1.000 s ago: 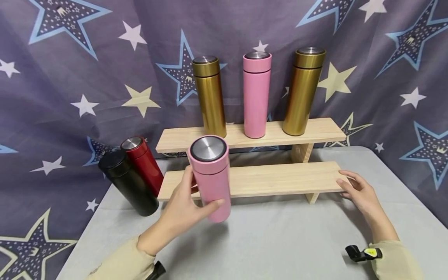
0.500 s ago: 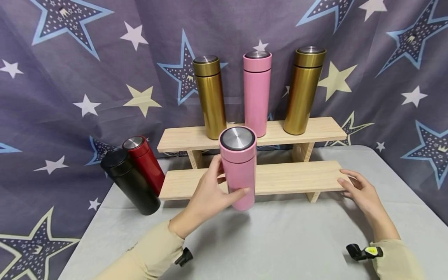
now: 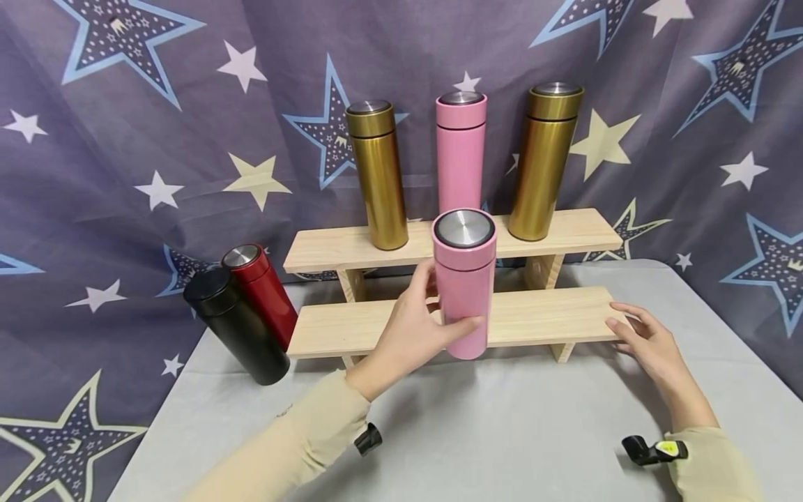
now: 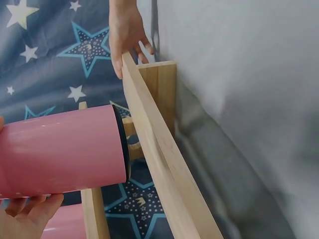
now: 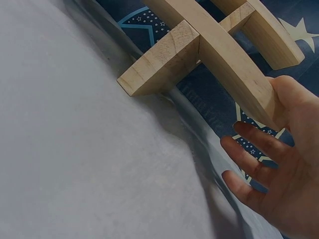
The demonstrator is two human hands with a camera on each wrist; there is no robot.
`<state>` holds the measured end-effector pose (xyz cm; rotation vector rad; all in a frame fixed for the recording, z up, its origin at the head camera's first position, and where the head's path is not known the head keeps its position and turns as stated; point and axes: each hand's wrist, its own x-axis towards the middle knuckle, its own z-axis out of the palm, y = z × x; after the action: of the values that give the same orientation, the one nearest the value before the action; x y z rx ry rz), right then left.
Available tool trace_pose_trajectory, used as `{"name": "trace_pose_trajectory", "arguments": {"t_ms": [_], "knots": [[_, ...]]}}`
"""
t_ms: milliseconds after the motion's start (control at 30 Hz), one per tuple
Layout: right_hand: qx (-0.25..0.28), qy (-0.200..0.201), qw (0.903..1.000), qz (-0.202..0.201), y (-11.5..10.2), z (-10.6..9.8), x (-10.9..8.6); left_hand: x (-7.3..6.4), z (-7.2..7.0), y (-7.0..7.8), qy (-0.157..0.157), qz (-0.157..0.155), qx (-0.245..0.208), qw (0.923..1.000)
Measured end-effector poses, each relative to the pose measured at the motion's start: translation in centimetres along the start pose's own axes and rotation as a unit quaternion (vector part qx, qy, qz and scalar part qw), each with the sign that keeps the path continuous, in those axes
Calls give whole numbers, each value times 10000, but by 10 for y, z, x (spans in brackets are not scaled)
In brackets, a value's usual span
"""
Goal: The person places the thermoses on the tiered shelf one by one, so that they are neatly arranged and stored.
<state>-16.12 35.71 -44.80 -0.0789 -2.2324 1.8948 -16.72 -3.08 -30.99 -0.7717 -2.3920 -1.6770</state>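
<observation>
My left hand point(image 3: 417, 324) grips a pink thermos flask point(image 3: 465, 296) with a brushed metal lid top. The flask is held upright in front of the lower wooden shelf point(image 3: 552, 310), its base in view over the board in the left wrist view. At the shelf's right end my right hand point(image 3: 649, 352) touches the board; in the right wrist view several of its fingers point(image 5: 254, 157) spread loosely below the board, holding nothing. Another pink flask point(image 3: 461, 157) stands on the upper shelf point(image 3: 326, 251), its lower part hidden behind the held one.
Two gold flasks point(image 3: 379, 185) stand on the upper shelf, either side of the pink one. At the left, a black flask point(image 3: 241, 331) and a red flask point(image 3: 266, 293) lean over beside the lower shelf. A starry cloth point(image 3: 219, 125) hangs behind the grey tabletop point(image 3: 533, 432).
My left hand has carried the pink flask to the right and a little farther back, so it covers the lower part of the shelved pink flask. The right hand stays at the shelf end.
</observation>
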Motion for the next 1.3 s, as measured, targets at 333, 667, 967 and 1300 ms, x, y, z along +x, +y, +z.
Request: {"name": "trace_pose_trajectory", "arguments": {"t_ms": [333,667,967,1300], "knots": [[-12,17,10000,64,-2,-1,2,15,21,-5,73,-148,-177,9997],[-126,24,9999,63,-1,-2,3,31,47,-12,481,179,-128,9986],[-266,27,9996,78,-2,0,3,44,71,-14,546,299,68,9980],[-409,55,9990,140,0,-1,2,59,97,-16,592,191,170,9979]]}}
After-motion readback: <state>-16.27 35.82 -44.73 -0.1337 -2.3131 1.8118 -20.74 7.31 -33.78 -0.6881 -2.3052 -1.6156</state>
